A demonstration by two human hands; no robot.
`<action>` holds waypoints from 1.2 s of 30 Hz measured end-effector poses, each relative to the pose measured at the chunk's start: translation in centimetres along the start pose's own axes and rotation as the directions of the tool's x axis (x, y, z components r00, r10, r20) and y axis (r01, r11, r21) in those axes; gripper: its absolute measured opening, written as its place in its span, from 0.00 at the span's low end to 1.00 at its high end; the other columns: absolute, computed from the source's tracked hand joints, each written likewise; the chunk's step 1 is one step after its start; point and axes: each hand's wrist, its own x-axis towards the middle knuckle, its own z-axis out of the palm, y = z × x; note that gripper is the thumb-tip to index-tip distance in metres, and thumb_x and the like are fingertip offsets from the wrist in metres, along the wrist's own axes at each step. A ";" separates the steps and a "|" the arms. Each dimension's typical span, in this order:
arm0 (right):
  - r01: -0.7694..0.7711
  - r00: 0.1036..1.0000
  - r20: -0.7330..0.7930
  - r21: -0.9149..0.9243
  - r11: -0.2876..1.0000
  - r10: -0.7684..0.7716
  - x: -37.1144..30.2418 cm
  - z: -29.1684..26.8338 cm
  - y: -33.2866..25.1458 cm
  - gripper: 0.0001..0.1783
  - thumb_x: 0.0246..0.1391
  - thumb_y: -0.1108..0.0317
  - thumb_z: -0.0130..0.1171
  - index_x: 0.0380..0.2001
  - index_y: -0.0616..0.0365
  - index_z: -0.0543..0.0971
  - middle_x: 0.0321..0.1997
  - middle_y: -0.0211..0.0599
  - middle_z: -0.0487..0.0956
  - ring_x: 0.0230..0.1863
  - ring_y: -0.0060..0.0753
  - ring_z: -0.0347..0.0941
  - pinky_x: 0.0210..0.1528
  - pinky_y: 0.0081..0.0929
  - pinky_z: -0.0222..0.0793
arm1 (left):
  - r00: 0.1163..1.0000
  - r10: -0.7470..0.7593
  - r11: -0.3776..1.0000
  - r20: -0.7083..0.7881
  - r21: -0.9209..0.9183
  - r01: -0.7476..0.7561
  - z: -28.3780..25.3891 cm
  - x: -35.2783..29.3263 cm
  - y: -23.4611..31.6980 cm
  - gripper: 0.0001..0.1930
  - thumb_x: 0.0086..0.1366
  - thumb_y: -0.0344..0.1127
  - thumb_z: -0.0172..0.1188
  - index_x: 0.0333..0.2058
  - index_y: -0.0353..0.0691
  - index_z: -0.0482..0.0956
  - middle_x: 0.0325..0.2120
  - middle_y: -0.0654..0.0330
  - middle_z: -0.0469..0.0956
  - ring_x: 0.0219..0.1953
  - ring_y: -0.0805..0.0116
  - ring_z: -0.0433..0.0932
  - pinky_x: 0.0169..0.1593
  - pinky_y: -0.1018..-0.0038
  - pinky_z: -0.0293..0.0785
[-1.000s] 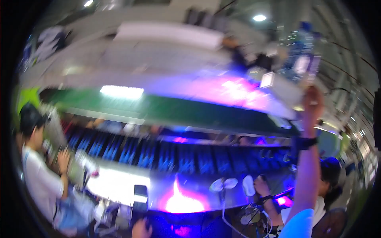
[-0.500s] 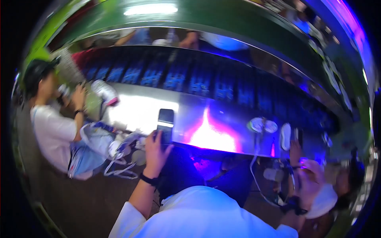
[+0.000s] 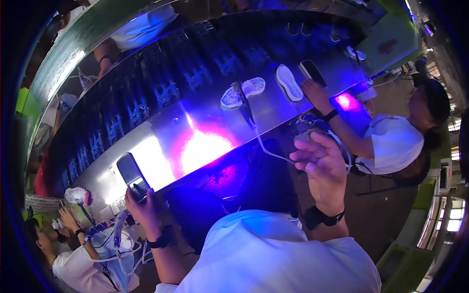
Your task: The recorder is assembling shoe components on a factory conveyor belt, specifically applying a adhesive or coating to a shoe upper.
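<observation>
My left hand (image 3: pixel 142 210) grips the lower end of a dark smartphone (image 3: pixel 131 168) at the near edge of the metal bench (image 3: pixel 159 124). The thumb lies on one side of the phone and the fingers on the other. My right hand (image 3: pixel 323 172) is raised in the air off the bench edge, fingers apart and slightly curled, with nothing in it. Beyond it on the bench lie two whitish shoe parts (image 3: pixel 253 87) with a dark slim tool (image 3: pixel 248 111) beside them, from which a pale cord (image 3: pixel 268 151) runs down. A white shoe sole (image 3: pixel 289 83) lies farther right.
A person at right has a hand (image 3: pixel 317 95) by another smartphone (image 3: pixel 312 72). At left, another person's hand (image 3: pixel 69 219) is near a white and pink shoe (image 3: pixel 78 196). A dark conveyor (image 3: pixel 195 68) runs behind the bench. Pink-white light (image 3: pixel 202 149) glows on the metal.
The view has turned, swinging the bench to a slant. My right hand has come up from the lower right into full view. My left hand still holds the smartphone.
</observation>
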 end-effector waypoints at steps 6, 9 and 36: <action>-0.177 0.983 0.023 0.328 0.928 0.180 0.9 -0.6 1.6 0.32 0.55 0.82 0.59 0.64 0.64 0.68 0.58 0.53 0.77 0.52 0.44 0.79 0.52 0.36 0.77 | 0.993 0.114 0.988 -0.041 0.109 -0.109 0.6 -1.4 -1.4 0.40 0.59 0.40 0.73 0.66 0.32 0.65 0.64 0.39 0.66 0.67 0.40 0.65 0.70 0.51 0.60; -0.237 0.969 0.099 0.626 0.743 0.226 1.5 -1.3 3.1 0.25 0.52 0.80 0.60 0.55 0.60 0.71 0.49 0.43 0.76 0.49 0.38 0.74 0.51 0.35 0.72 | 0.990 0.111 0.992 -0.081 0.075 -0.105 0.1 -2.4 0.0 0.38 0.59 0.37 0.73 0.66 0.36 0.67 0.62 0.43 0.69 0.65 0.42 0.67 0.69 0.54 0.62; -0.249 0.940 0.105 0.861 0.443 0.326 0.2 -6.6 2.6 0.20 0.63 0.55 0.59 0.22 0.46 0.63 0.21 0.21 0.59 0.24 0.21 0.55 0.27 0.23 0.53 | 0.871 0.491 0.854 0.037 0.177 -0.489 9.8 1.0 8.6 0.28 0.65 0.39 0.62 0.61 0.32 0.71 0.58 0.39 0.69 0.64 0.37 0.66 0.67 0.47 0.64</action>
